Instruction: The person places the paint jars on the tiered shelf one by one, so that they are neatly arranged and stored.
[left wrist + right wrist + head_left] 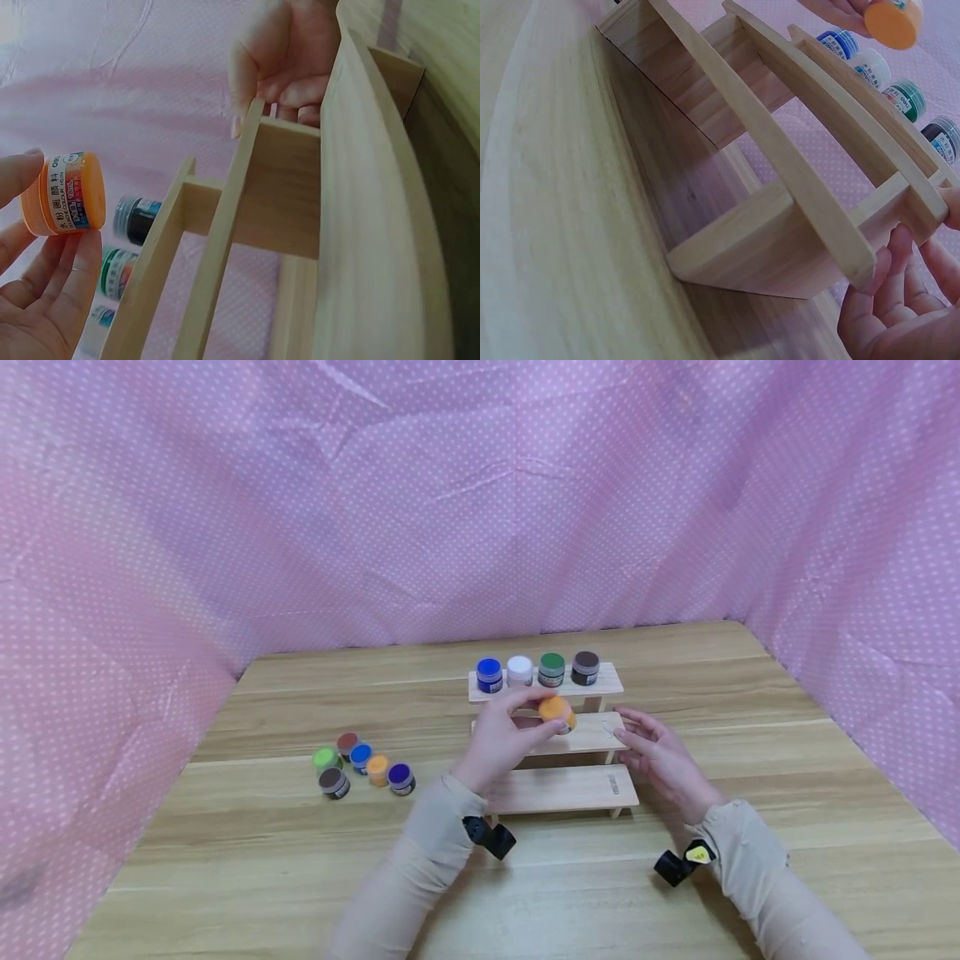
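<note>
My left hand (501,739) pinches an orange paint jar (558,713) between thumb and fingers, above the middle step of a three-step wooden display rack (555,789). In the left wrist view the jar (71,193) is tilted on its side, its printed label showing. At the rack's right end, my right hand (666,760) holds the middle step, thumb at its edge and fingers below, as the right wrist view shows (900,307). Blue (489,676), white (519,670), green (551,669) and dark brown (585,667) paint jars stand in a row on the top step.
Left of the rack, several more jars stand grouped on the wooden table (247,852): light green (327,759), reddish brown (348,745), blue (361,757), orange (378,769), purple (401,778) and dark brown (333,782). A pink dotted cloth (480,527) hangs behind the table.
</note>
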Tool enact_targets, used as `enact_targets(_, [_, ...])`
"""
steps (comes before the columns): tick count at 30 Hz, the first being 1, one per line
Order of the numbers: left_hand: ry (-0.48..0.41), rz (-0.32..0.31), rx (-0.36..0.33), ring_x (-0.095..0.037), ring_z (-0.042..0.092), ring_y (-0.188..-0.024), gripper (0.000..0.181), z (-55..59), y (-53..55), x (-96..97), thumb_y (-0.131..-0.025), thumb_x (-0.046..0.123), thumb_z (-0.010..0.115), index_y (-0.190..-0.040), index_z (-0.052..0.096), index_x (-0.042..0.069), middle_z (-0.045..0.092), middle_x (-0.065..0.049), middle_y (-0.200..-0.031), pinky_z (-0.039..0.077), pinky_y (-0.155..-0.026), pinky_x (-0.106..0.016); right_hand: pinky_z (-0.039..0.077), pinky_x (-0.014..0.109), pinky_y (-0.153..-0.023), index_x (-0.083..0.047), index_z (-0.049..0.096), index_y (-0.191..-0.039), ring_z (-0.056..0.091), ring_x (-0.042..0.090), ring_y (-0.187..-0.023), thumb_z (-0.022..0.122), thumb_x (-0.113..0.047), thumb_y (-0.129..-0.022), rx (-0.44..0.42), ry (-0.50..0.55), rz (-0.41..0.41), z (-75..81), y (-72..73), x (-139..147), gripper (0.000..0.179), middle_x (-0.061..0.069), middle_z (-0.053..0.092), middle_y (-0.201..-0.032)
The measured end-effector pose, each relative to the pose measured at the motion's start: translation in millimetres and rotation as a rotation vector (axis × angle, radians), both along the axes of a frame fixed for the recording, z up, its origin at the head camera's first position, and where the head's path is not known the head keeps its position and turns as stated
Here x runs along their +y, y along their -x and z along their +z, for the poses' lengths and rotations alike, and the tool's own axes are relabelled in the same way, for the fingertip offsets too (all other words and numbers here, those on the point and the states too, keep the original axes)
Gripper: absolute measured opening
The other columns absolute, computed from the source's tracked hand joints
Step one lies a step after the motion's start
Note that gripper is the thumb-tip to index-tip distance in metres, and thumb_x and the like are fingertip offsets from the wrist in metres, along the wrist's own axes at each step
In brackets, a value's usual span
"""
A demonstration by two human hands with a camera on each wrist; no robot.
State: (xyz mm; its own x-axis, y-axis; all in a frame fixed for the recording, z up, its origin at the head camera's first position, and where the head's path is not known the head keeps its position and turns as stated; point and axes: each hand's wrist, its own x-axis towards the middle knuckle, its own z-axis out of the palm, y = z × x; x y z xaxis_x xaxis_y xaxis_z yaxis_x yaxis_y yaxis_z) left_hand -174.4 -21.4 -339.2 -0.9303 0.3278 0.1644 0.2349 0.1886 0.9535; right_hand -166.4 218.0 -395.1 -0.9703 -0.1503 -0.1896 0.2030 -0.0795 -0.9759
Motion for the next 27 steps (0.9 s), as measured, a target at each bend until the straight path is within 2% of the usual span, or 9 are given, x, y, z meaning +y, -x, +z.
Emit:
enact_targets(6, [-0.028, -0.006, 0.023, -0.014, 0.059, -0.104, 0.04, -9.1, 2.0, 14.2, -0.079, 0.013, 0.073, -0.118, 0.062, 0.008, 0.059, -0.005, -0.114, 0.054, -0.082, -0.017, 0.052, 0.016, -0.08, -0.002, 0.02, -0.145, 0.058, -0.003, -0.089, 0.055, -0.019, -0.094, -0.003, 0.002, 0.002, 0.7, -0.4, 0, 0.064, -0.017, 0.058, -0.099])
enact_targets(14, [-0.017, 0.009, 0.051, -0.012, 0.058, -0.103, 0.038, -21.3, 6.0, 28.6, -0.079, 0.014, 0.073, -0.116, 0.063, 0.008, 0.061, -0.004, -0.112, 0.053, -0.081, -0.015, 0.052, 0.016, -0.08, -0.004, 0.024, -0.144, 0.059, -0.003, -0.089, 0.055, -0.019, -0.094, 0.007, 0.006, 0.01, -1.4, 0.1, 1, 0.06, -0.018, 0.058, -0.099])
enact_targets(23, [0.062, 0.032, 0.048, -0.007, 0.058, -0.098, 0.04, -28.7, 9.2, 41.2, -0.078, 0.017, 0.074, -0.117, 0.063, 0.013, 0.061, 0.001, -0.112, 0.052, -0.081, -0.012, 0.051, 0.015, -0.079, -0.005, 0.024, -0.144, 0.057, -0.003, -0.088, 0.056, -0.019, -0.093, -0.007, 0.007, -0.002, -0.4, -0.3, 0, 0.062, -0.017, 0.056, -0.1])
enact_targets(27, [0.089, 0.025, 0.064, -0.007, 0.059, -0.095, 0.042, -28.9, 9.7, 44.5, -0.078, 0.016, 0.074, -0.117, 0.062, 0.011, 0.06, -0.001, -0.111, 0.051, -0.08, -0.011, 0.051, 0.015, -0.079, -0.007, 0.028, -0.142, 0.057, -0.002, -0.088, 0.056, -0.019, -0.093, 0.001, 0.002, -0.001, -0.7, -0.3, 0, 0.058, -0.016, 0.056, -0.1])
